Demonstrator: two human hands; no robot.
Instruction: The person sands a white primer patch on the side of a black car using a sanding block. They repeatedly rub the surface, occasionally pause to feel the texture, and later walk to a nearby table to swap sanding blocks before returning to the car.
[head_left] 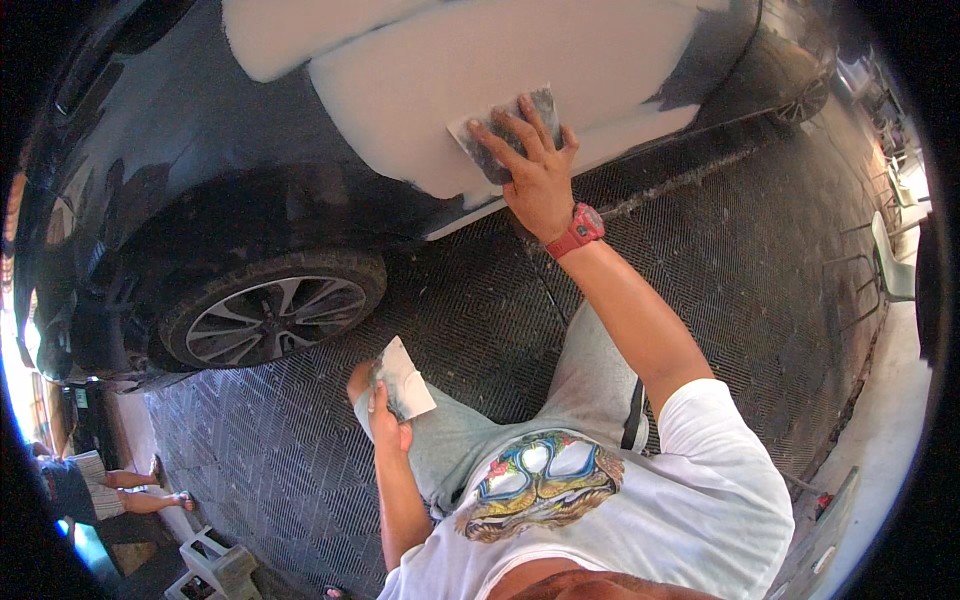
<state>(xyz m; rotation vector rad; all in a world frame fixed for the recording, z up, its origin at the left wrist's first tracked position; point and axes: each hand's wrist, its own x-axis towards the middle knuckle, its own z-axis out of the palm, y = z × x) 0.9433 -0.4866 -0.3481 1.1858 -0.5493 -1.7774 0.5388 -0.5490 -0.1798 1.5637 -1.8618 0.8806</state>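
Observation:
My right hand [540, 178], with a red watch at its wrist, lies with fingers spread over a dark grey sandpaper sheet [487, 160]. It presses the sheet flat against the pale patch [400, 95] on the side of a dark car [250, 120]. The sheet's corners look whitish, as if dusty. Lower down, above my left knee, my left hand [390, 425] grips a creased whitish sheet [405, 388] with grey smudges. My thumb lies on its face; the other fingers are mostly hidden behind it.
The car's wheel [275, 325] stands left of my knees. Ribbed dark matting [700, 270] covers the floor. A pale plastic stool [218, 570] is at the lower left, near another person's legs [140, 490]. A chair [890, 262] stands at the far right.

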